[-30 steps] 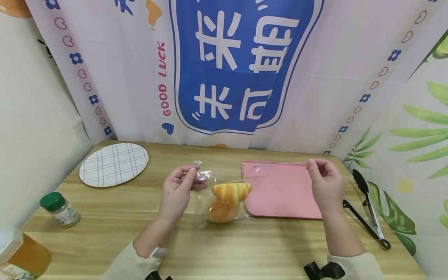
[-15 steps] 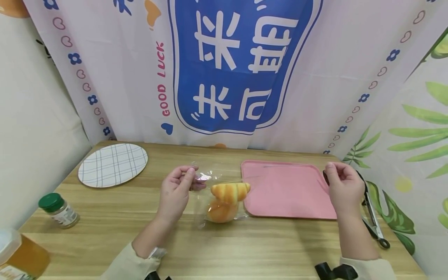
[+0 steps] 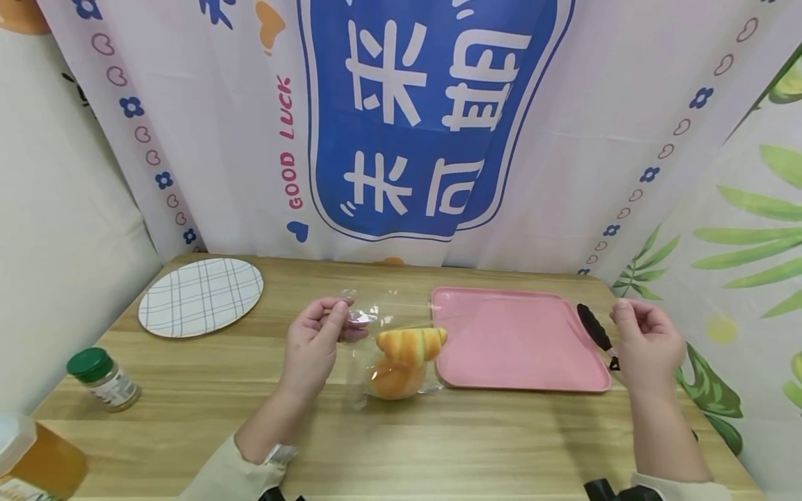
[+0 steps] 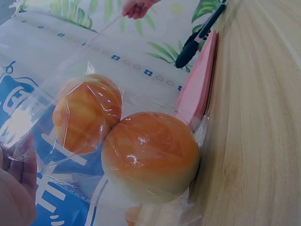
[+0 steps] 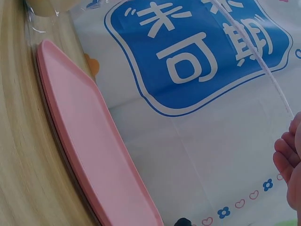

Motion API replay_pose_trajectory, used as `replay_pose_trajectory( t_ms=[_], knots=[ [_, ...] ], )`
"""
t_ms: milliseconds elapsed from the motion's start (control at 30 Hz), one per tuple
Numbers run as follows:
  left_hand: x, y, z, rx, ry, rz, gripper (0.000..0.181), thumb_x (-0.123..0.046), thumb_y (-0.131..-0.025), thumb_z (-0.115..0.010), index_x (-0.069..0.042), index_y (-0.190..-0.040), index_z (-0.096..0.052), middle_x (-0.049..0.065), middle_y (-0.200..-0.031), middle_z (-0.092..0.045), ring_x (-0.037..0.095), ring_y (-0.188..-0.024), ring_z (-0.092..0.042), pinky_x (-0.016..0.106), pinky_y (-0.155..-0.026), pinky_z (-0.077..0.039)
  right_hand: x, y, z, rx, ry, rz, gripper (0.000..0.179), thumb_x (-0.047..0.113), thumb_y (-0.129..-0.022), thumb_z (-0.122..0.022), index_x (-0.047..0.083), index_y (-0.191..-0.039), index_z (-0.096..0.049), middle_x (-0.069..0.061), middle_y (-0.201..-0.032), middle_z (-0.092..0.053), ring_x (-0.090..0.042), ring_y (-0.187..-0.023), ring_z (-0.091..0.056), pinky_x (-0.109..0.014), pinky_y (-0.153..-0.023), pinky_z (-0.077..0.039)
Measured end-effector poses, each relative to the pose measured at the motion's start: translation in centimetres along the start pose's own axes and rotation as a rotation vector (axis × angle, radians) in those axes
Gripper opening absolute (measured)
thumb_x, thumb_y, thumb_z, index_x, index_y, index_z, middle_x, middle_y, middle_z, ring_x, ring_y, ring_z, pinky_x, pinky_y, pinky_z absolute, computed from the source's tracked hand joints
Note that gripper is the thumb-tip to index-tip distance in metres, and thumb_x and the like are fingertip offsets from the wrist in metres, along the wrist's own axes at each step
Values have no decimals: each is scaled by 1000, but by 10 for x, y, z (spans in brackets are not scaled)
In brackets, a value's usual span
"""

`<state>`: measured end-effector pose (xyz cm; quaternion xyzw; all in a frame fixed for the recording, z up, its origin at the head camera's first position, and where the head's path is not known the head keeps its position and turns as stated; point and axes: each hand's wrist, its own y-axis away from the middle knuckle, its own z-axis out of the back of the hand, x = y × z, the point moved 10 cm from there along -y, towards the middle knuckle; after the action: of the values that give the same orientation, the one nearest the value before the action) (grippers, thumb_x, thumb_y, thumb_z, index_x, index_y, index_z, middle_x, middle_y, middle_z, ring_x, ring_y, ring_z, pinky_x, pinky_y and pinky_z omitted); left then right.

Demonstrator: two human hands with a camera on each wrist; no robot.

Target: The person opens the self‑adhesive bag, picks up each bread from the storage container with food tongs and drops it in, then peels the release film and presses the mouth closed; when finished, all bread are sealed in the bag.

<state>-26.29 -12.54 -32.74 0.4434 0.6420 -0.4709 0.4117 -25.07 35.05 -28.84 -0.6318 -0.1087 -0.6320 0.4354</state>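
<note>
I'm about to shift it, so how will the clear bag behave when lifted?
The bag will probably flop, as its thin film is creased. It may sag below the left hand, since the bun and croissant sit lower than the pinched edge. The bun could roll inside, being smooth and round.

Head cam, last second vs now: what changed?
The right hand moved right, pinching a thin clear strand. It has uncovered the right side of the pink tray, and the tongs' black head now shows at its left. No new grasp or release shows. Unchanged: the left hand holding the clear bag, croissant-shaped roll and round bun inside.
</note>
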Motion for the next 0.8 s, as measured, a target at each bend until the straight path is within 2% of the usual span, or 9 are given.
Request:
replay_pose_trajectory(
  t_ms=[100,267,333,533,633,767,800],
  knots=[
    [0,0,0,2,-7,-3,11,-6,-101,-49,-3,-99,-60,-7,-82,-72,11,-69,-72,30,-68,-63,-3,0,6,3,-7,-10,11,17,-94,-65,16,-83,-69,30,-66,-62,11,-64,-58,-3,-54,-43],
    [0,0,0,7,2,-20,12,-6,-101,-50,-6,-98,-62,-4,-78,-71,11,-69,-72,31,-68,-63,0,8,14,44,-144,-55,14,11,-91,-69,18,-79,-70,20,-68,-68,8,-67,-65,-2,-61,-49],
    [0,0,0,9,11,-26,13,-7,-101,-50,-9,-97,-62,-5,-78,-71,11,-70,-72,31,-68,-63,3,14,19,58,-213,-78,13,8,-90,-70,14,-79,-71,15,-68,-70,5,-67,-67,-2,-67,-51],
    [0,0,0,10,18,-25,13,-10,-102,-51,-12,-96,-63,1,-76,-71,10,-70,-72,31,-68,-63,1,32,38,61,-307,-194,7,5,-88,-71,5,-81,-71,7,-70,-73,-2,-67,-69,-6,-71,-54],
    [0,0,0,7,16,-20,12,-10,-102,-52,-11,-96,-63,-1,-78,-71,12,-71,-72,32,-68,-63,-13,42,44,75,-282,-251,6,9,-89,-71,5,-84,-72,7,-72,-73,-2,-68,-68,-6,-71,-54],
    [0,1,0,9,12,-21,13,-9,-102,-51,-11,-96,-63,-5,-83,-72,14,-73,-73,32,-69,-63,-44,51,44,132,-186,-237,7,12,-91,-69,8,-86,-72,11,-73,-73,1,-68,-68,-6,-69,-54],
    [0,1,0,11,13,-23,13,-9,-102,-51,-11,-96,-63,-5,-83,-72,14,-73,-73,32,-69,-63,-54,52,44,151,-129,-226,8,15,-92,-68,11,-86,-72,14,-72,-72,3,-68,-67,-6,-68,-53]
  ],
)
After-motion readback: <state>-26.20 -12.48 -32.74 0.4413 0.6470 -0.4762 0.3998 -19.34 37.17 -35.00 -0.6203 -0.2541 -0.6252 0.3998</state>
